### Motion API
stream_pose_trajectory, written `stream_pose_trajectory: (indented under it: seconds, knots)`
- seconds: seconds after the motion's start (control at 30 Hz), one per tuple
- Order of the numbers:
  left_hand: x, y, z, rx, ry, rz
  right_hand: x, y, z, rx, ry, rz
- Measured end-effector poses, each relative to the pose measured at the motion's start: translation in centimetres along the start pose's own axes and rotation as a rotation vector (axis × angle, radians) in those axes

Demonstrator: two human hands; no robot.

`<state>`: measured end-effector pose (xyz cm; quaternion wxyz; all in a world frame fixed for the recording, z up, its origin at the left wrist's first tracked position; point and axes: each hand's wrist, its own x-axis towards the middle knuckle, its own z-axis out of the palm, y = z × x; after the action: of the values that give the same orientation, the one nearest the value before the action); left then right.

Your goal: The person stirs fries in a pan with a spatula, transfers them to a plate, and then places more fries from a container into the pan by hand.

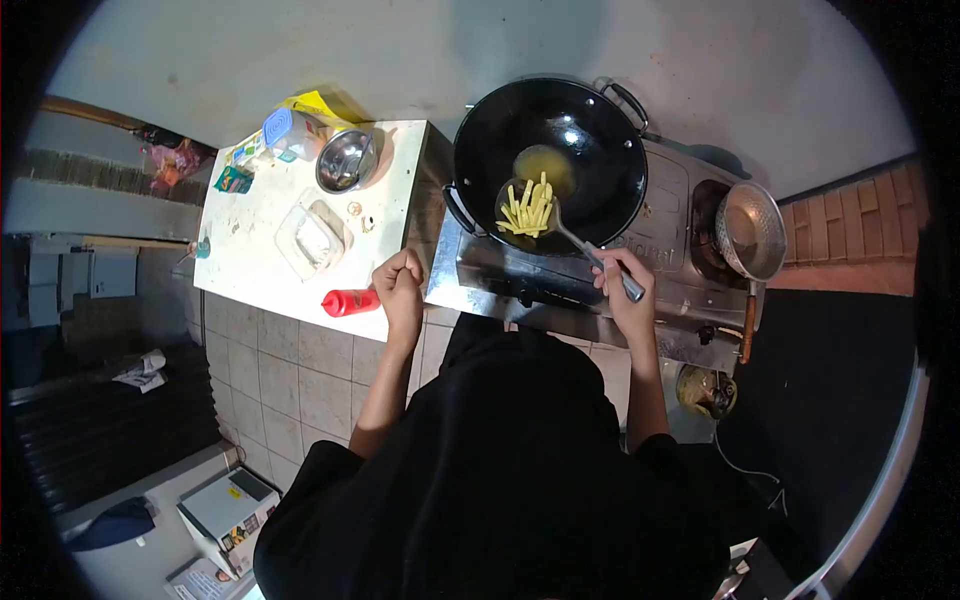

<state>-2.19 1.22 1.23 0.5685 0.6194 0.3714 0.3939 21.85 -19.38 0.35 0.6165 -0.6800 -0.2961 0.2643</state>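
My right hand [628, 285] is closed around the handle of a skimmer [577, 238]. A pile of pale yellow potato sticks [526, 210] lies on the skimmer's head, inside the near left part of a black wok [610, 170]. A small pool of yellowish oil [545, 170] sits at the wok's bottom. My left hand [400, 280] is curled into a fist near the right edge of the white table [260, 270], with nothing showing from it. Right by its wrist lies a red squeeze bottle [350, 302].
On the table stand a steel bowl [346, 161], a clear plastic container [309, 241] and a blue-lidded tub [290, 133]. The wok rests on a metal gas stove [520, 285]. A hammered pan [752, 230] with a wooden handle occupies the right burner.
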Motion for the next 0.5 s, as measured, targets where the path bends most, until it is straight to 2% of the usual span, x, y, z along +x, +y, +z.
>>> stream_pose_trajectory:
  seconds: [0.5]
  knots:
    - [-0.5,2.4,2.6,0.073,0.053,0.054,1.0,0.4,-1.9,-0.036,-0.08,-0.048]
